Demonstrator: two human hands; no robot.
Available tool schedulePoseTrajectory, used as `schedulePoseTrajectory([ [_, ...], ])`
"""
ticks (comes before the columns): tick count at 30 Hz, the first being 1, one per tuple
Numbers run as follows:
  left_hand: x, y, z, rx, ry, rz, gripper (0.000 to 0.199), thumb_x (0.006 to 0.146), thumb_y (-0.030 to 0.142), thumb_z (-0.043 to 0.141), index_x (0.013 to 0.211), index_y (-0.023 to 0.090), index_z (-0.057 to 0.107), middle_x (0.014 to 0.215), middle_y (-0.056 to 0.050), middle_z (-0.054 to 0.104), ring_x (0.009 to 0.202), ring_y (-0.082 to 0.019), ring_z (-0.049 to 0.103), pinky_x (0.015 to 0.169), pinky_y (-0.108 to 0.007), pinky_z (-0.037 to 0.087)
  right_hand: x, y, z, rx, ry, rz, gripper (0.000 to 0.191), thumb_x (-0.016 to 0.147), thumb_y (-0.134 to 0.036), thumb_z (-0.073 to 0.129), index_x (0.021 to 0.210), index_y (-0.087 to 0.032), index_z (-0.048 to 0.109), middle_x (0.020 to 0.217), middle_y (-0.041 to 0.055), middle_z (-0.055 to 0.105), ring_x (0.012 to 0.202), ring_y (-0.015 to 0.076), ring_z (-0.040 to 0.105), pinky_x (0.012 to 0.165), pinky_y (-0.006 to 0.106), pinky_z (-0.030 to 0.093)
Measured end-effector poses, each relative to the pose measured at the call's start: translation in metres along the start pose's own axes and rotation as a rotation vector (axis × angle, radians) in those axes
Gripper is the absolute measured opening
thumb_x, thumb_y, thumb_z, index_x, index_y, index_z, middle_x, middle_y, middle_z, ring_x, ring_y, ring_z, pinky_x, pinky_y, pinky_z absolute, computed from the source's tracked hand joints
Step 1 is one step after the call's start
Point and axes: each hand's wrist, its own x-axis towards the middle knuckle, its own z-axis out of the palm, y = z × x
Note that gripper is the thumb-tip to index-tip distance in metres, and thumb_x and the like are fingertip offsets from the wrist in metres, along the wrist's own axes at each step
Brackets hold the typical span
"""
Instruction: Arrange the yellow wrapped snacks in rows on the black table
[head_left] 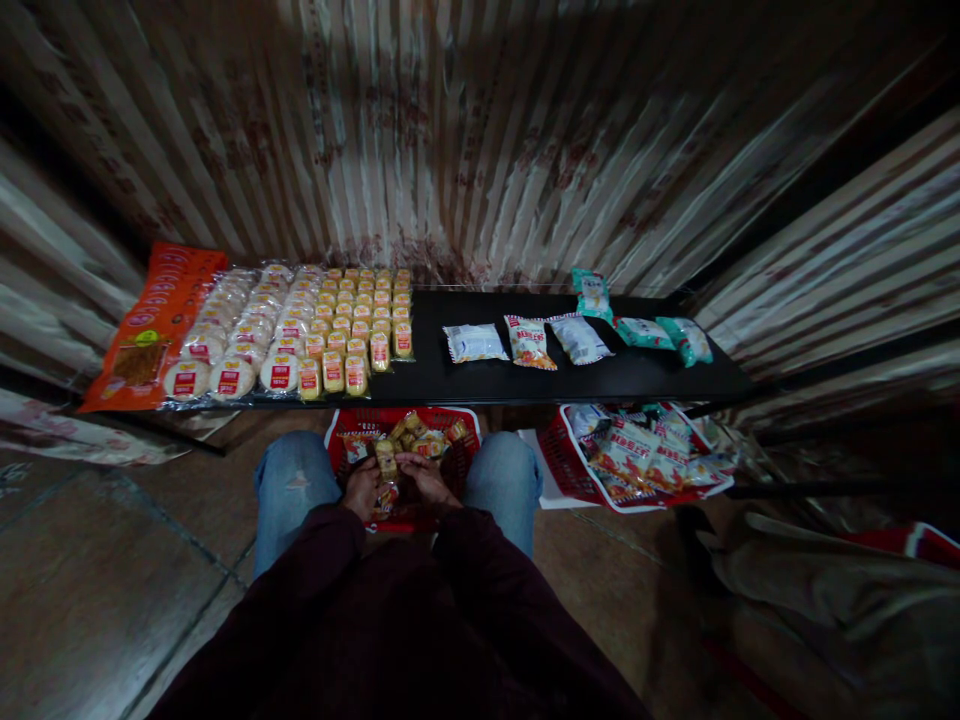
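Note:
My left hand [362, 487] and my right hand [426, 480] are closed over a red basket [466, 425] between my knees. Between them is a small yellow wrapped snack cake [386, 460], gripped from both sides; dimness blurs the fingertips. Below and behind it, more yellow wrapped cakes [411, 432] lie loose in the basket. On the black shelf ahead stand tight rows of the same kind of yellow packets [355, 318]. To their left, several rows of round white rice crackers [241, 335] in clear wrap with red labels lie overlapping.
A large orange bag [154, 325] lies at the shelf's left end. Rightward on the black shelf [480, 385] are white snack bags [530, 342] and green bags [645, 333]. A second red basket [566, 460] holds snack bags. A person's leg [795, 580] is at right.

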Motion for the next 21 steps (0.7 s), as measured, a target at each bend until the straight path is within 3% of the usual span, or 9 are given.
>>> schedulePoseTrajectory([
  [6, -0.004, 0.001, 0.002, 0.045, -0.093, -0.017, 0.035, 0.071, 0.012, 0.059, 0.105, 0.017, 0.058, 0.079, -0.004, 0.068, 0.069, -0.014, 0.065, 0.075, -0.029, 0.052, 0.005, 0.011, -0.001, -0.06, 0.063, -0.041, 0.041, 0.049, -0.05, 0.077, 0.075, -0.021, 0.066, 0.078, 0.0008, 0.068, 0.077, 0.0177, 0.061, 0.083, 0.035, 0.045],
  [10, -0.004, 0.001, 0.002, 0.095, -0.122, 0.001, 0.045, 0.07, 0.018, 0.063, 0.114, 0.019, 0.056, 0.087, -0.005, 0.069, 0.073, -0.013, 0.064, 0.077, -0.027, 0.05, 0.003, 0.012, 0.001, -0.095, 0.074, -0.084, 0.042, 0.052, -0.054, 0.074, 0.072, -0.02, 0.06, 0.073, 0.0, 0.063, 0.073, 0.016, 0.058, 0.075, 0.031, 0.045],
  [14, -0.008, 0.002, 0.001, 0.152, -0.173, 0.051, 0.05, 0.068, 0.024, 0.066, 0.117, 0.021, 0.057, 0.096, -0.006, 0.067, 0.078, -0.013, 0.063, 0.077, -0.027, 0.05, -0.001, 0.006, 0.002, -0.133, 0.086, -0.027, 0.043, 0.053, -0.056, 0.073, 0.07, -0.02, 0.056, 0.064, -0.0026, 0.057, 0.063, 0.0135, 0.053, 0.064, 0.028, 0.043],
  [21, -0.022, 0.008, 0.003, 0.21, -0.119, 0.041, 0.055, 0.064, 0.027, 0.073, 0.117, 0.027, 0.058, 0.099, -0.005, 0.067, 0.087, -0.018, 0.064, 0.077, -0.031, 0.05, -0.009, -0.002, 0.005, -0.148, 0.05, -0.028, 0.045, 0.052, -0.057, 0.073, 0.072, -0.02, 0.057, 0.07, 0.0001, 0.062, 0.068, 0.0166, 0.057, 0.066, 0.03, 0.046],
])
